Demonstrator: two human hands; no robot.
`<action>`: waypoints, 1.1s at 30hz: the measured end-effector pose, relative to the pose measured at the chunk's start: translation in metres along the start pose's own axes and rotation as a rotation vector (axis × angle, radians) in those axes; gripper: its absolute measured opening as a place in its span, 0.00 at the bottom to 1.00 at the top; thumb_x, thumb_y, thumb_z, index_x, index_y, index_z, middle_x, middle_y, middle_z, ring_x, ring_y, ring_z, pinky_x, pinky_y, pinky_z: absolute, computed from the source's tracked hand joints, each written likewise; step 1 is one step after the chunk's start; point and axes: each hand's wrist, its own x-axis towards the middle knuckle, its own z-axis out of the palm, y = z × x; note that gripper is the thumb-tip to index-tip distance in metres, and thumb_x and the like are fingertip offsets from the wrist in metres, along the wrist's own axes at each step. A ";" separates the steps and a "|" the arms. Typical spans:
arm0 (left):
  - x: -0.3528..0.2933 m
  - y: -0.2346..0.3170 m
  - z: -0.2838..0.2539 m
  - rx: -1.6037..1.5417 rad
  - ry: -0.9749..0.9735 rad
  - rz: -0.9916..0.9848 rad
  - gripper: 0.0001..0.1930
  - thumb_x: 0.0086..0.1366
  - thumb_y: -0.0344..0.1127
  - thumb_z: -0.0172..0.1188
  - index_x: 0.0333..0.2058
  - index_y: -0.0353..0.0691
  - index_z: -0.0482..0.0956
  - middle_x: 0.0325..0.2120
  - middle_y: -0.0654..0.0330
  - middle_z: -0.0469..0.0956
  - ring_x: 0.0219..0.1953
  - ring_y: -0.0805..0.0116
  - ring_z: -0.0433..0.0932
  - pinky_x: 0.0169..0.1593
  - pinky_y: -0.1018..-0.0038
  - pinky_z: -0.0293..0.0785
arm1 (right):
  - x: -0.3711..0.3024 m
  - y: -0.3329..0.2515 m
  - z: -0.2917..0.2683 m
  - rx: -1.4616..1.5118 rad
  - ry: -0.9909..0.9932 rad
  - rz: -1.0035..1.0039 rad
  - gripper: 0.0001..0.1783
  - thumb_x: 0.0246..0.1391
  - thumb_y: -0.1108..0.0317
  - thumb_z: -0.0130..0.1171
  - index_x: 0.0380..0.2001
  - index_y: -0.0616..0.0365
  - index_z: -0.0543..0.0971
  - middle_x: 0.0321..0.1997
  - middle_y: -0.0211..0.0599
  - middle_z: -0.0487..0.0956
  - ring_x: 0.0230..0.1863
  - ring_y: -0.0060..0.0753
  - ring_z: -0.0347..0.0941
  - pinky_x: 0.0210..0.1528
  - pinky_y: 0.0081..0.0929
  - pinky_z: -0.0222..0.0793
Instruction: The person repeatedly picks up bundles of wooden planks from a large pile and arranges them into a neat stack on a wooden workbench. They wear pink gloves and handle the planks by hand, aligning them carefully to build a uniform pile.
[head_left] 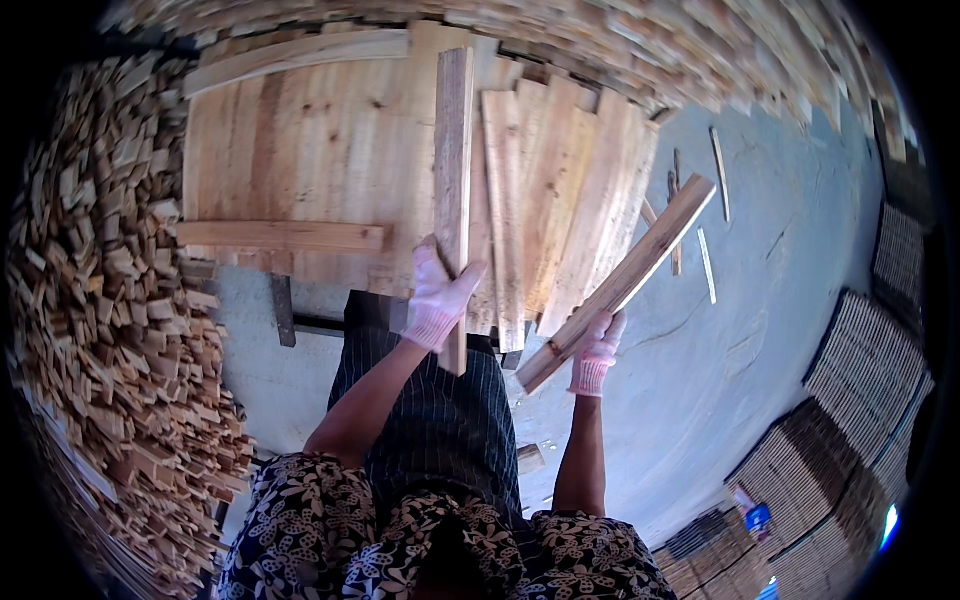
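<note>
Far left: heap of wood pieces (120, 270). Next, close-laid boards (320, 150) edge to edge, crosswise strips (285, 237) on top; section looks done. Left hand (440, 298), gloved, thumb and fingers pinching narrow board (454, 150), pointed away from wearer. Right of it, fanned boards (572, 190), gaps showing; judged unfinished. Right hand (597, 352), gloved, gripping lower part of slanted board (628, 272) near layer's right edge. Neither held board set down; number remaining cannot be told.

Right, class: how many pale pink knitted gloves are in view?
2: one on the left hand, holding a long pale wooden plank; one on the right hand, holding a second plank.
</note>
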 end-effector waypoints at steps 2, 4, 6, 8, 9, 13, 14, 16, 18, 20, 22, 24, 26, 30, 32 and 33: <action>0.017 -0.033 0.052 0.307 0.148 0.127 0.48 0.53 0.54 0.73 0.62 0.29 0.59 0.53 0.37 0.67 0.56 0.39 0.68 0.59 0.50 0.68 | 0.017 -0.018 -0.008 -0.121 0.012 0.013 0.20 0.69 0.57 0.46 0.53 0.63 0.70 0.44 0.43 0.76 0.43 0.35 0.71 0.49 0.34 0.70; 0.026 -0.004 0.085 0.500 0.101 -0.113 0.49 0.53 0.57 0.71 0.62 0.31 0.57 0.53 0.39 0.67 0.55 0.38 0.68 0.58 0.49 0.69 | 0.038 -0.009 -0.012 -0.203 0.113 -0.085 0.23 0.69 0.59 0.47 0.59 0.64 0.67 0.41 0.43 0.75 0.42 0.37 0.71 0.50 0.36 0.70; 0.036 0.003 0.110 0.644 0.084 -0.257 0.53 0.52 0.64 0.69 0.66 0.39 0.51 0.56 0.43 0.62 0.58 0.38 0.64 0.59 0.47 0.67 | 0.069 0.010 -0.019 -0.209 0.152 -0.208 0.31 0.65 0.59 0.53 0.68 0.57 0.63 0.41 0.47 0.74 0.44 0.45 0.73 0.53 0.41 0.70; 0.037 0.000 0.106 0.623 0.063 -0.286 0.53 0.52 0.64 0.70 0.65 0.39 0.52 0.55 0.42 0.62 0.58 0.38 0.64 0.59 0.47 0.68 | 0.084 -0.017 -0.006 -0.465 0.076 -0.144 0.32 0.63 0.58 0.56 0.68 0.50 0.63 0.45 0.51 0.74 0.48 0.51 0.73 0.54 0.43 0.70; 0.038 0.001 0.104 0.610 0.044 -0.291 0.53 0.51 0.64 0.70 0.65 0.38 0.52 0.55 0.42 0.62 0.58 0.38 0.64 0.59 0.47 0.68 | 0.092 -0.030 -0.001 -0.593 0.047 -0.109 0.33 0.62 0.57 0.58 0.69 0.47 0.63 0.47 0.53 0.74 0.49 0.54 0.73 0.54 0.44 0.70; 0.028 0.016 0.117 0.625 0.072 -0.262 0.52 0.52 0.62 0.71 0.63 0.35 0.53 0.56 0.41 0.62 0.59 0.40 0.66 0.58 0.48 0.69 | 0.121 0.021 0.030 -0.703 -0.033 -0.134 0.40 0.59 0.56 0.62 0.72 0.33 0.59 0.51 0.54 0.72 0.50 0.58 0.72 0.53 0.48 0.69; 0.030 0.020 0.118 0.631 0.060 -0.301 0.52 0.52 0.61 0.71 0.63 0.35 0.52 0.57 0.41 0.62 0.60 0.40 0.65 0.59 0.48 0.69 | 0.124 0.024 0.033 -0.669 -0.057 -0.137 0.40 0.59 0.56 0.63 0.72 0.32 0.60 0.51 0.54 0.72 0.50 0.57 0.72 0.53 0.48 0.69; 0.033 0.024 0.123 0.638 0.035 -0.388 0.52 0.53 0.59 0.71 0.64 0.35 0.51 0.58 0.40 0.62 0.62 0.39 0.65 0.60 0.48 0.69 | 0.127 0.031 0.036 -0.529 -0.084 -0.164 0.38 0.58 0.57 0.65 0.70 0.32 0.65 0.49 0.53 0.73 0.50 0.56 0.71 0.54 0.48 0.69; 0.035 0.020 0.125 0.639 0.005 -0.404 0.52 0.53 0.57 0.71 0.64 0.34 0.50 0.58 0.39 0.62 0.62 0.39 0.64 0.60 0.48 0.68 | 0.132 0.036 0.029 -0.587 -0.099 -0.214 0.37 0.57 0.58 0.66 0.69 0.33 0.68 0.49 0.52 0.73 0.49 0.55 0.71 0.54 0.46 0.69; 0.038 0.008 0.125 0.627 0.016 -0.351 0.52 0.53 0.56 0.71 0.64 0.34 0.49 0.57 0.39 0.62 0.61 0.39 0.65 0.61 0.48 0.68 | 0.144 0.045 0.023 -0.625 -0.034 -0.321 0.36 0.54 0.61 0.69 0.66 0.35 0.71 0.48 0.49 0.74 0.46 0.50 0.72 0.50 0.42 0.71; 0.032 -0.011 0.122 0.611 0.064 -0.241 0.52 0.54 0.55 0.71 0.64 0.34 0.48 0.56 0.39 0.62 0.60 0.39 0.65 0.60 0.48 0.69 | 0.163 0.063 0.022 -0.515 -0.085 -0.565 0.36 0.53 0.64 0.70 0.66 0.35 0.72 0.47 0.48 0.75 0.44 0.49 0.73 0.48 0.40 0.72; 0.014 -0.011 0.120 0.634 0.043 -0.204 0.51 0.54 0.54 0.71 0.64 0.35 0.48 0.55 0.40 0.62 0.59 0.38 0.65 0.59 0.47 0.70 | 0.174 0.103 0.028 -0.393 -0.046 -0.581 0.34 0.53 0.67 0.69 0.64 0.36 0.74 0.46 0.45 0.75 0.42 0.44 0.73 0.46 0.38 0.73; 0.005 -0.020 0.117 0.706 0.116 -0.110 0.55 0.51 0.57 0.73 0.66 0.36 0.49 0.56 0.40 0.64 0.57 0.37 0.69 0.56 0.47 0.72 | 0.171 0.107 0.040 -0.380 0.017 -0.568 0.31 0.54 0.69 0.68 0.62 0.36 0.76 0.45 0.40 0.75 0.42 0.36 0.73 0.45 0.35 0.73; 0.022 -0.005 0.120 0.819 0.083 -0.310 0.51 0.51 0.58 0.72 0.62 0.35 0.53 0.53 0.42 0.65 0.54 0.38 0.69 0.54 0.46 0.73 | 0.170 0.063 0.032 -0.451 -0.157 -0.474 0.27 0.57 0.68 0.66 0.61 0.37 0.77 0.44 0.34 0.73 0.45 0.29 0.70 0.47 0.31 0.71; 0.034 0.009 0.118 0.746 0.003 -0.430 0.49 0.50 0.58 0.72 0.60 0.35 0.55 0.52 0.43 0.65 0.54 0.38 0.69 0.54 0.47 0.73 | 0.193 0.036 0.012 -0.333 -0.325 -0.276 0.27 0.58 0.67 0.63 0.61 0.33 0.76 0.49 0.42 0.73 0.48 0.37 0.71 0.52 0.35 0.70; 0.034 0.004 0.116 0.726 0.022 -0.371 0.48 0.50 0.58 0.72 0.58 0.34 0.55 0.51 0.43 0.65 0.54 0.40 0.70 0.53 0.48 0.74 | 0.204 0.022 0.007 -0.269 -0.413 -0.179 0.27 0.59 0.67 0.61 0.61 0.31 0.75 0.52 0.46 0.73 0.49 0.41 0.71 0.54 0.37 0.69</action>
